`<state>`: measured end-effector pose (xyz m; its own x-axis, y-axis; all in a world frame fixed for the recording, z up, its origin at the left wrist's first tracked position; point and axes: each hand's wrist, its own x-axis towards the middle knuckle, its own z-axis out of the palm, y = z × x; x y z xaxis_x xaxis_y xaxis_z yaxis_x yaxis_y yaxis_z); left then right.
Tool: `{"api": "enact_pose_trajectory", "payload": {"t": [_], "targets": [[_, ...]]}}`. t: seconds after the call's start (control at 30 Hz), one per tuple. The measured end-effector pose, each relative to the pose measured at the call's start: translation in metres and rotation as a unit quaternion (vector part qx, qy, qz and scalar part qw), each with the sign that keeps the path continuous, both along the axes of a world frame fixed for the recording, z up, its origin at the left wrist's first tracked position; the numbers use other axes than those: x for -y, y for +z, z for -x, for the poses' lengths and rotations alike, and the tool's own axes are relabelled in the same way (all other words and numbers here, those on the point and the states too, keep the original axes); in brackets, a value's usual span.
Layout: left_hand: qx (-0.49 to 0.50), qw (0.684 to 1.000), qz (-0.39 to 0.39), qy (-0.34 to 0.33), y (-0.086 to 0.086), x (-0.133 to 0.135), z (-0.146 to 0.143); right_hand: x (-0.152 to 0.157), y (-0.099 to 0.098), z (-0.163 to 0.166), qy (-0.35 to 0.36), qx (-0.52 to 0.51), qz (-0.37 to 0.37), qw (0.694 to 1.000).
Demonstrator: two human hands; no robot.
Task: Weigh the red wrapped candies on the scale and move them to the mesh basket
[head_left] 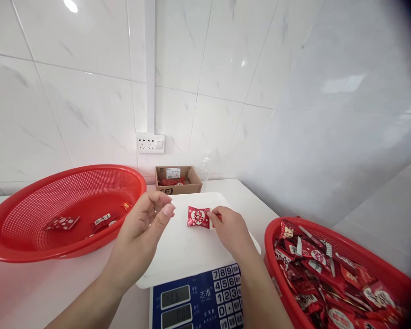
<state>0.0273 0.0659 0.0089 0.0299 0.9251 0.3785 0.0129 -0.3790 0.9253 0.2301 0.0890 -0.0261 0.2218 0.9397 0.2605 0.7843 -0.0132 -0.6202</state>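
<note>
My right hand (228, 224) pinches the right edge of a small red wrapped candy packet (197, 217) over the white pan (178, 260) of a digital scale. The packet carries a pale round patch with a red double-character print. A bit more red wrapper shows at my right fingertips; whether it is a second packet I cannot tell. My left hand (142, 230) hovers above the pan's left side, fingers half curled and thumb apart, with nothing in it. Below the pan is the scale's blue panel (205, 294), with displays and number keys.
A red basket (137, 176) with a few wrapped pieces stands left. Another red basket (270, 235), heaped with red packets, is at right. At the wall are a small cardboard box (192, 187) with red wrappers, a clear plastic bottle (205, 167) and a socket (150, 143).
</note>
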Motion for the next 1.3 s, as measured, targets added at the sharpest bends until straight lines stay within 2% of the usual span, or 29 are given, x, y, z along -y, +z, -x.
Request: {"api": "enact_pose_trajectory", "payload": {"t": [0.17,0.3,0.4,0.57,0.63,0.73,0.77,0.83,0.93,1.0,1.1,1.2,1.3], "targets": [[-0.024,0.999,0.022,-0.012,0.0,0.0,-0.001,0.005,0.006,-0.007,0.002,-0.01,-0.002,1.0],[-0.051,0.997,0.022,-0.044,-0.004,-0.004,0.003,0.017,0.01,0.001,0.095,-0.045,0.005,0.994],[-0.072,0.994,0.027,-0.075,-0.005,-0.005,0.005,0.014,0.003,0.008,0.14,-0.092,0.018,0.986],[-0.113,0.986,0.021,-0.119,-0.004,-0.006,0.002,0.0,-0.006,0.011,0.072,-0.143,-0.053,0.986],[-0.131,0.983,0.018,-0.127,-0.004,-0.006,0.001,0.005,0.0,0.013,0.084,-0.228,-0.071,0.967],[-0.137,0.981,0.016,-0.139,-0.003,-0.005,0.0,0.025,0.015,0.021,0.178,-0.402,-0.037,0.897],[-0.132,0.979,0.014,-0.152,-0.002,-0.004,-0.001,0.033,0.02,0.024,0.204,-0.427,-0.027,0.881],[-0.109,0.974,0.015,-0.196,-0.001,-0.002,0.0,0.046,0.028,0.031,0.23,-0.44,-0.004,0.868],[-0.064,0.961,0.025,-0.266,-0.001,0.003,0.001,0.057,0.033,0.038,0.246,-0.43,0.034,0.868],[-0.044,0.958,0.029,-0.28,-0.001,0.005,0.002,0.06,0.033,0.039,0.252,-0.429,0.041,0.866],[-0.029,0.969,0.018,-0.247,-0.001,0.008,0.003,0.061,0.034,0.038,0.258,-0.423,0.014,0.868],[-0.031,0.978,-0.001,-0.208,0.001,0.009,0.003,0.063,0.035,0.035,0.262,-0.384,-0.019,0.885],[-0.049,0.977,-0.013,-0.207,0.003,0.011,0.005,0.066,0.036,0.033,0.252,-0.367,-0.028,0.895]]}}
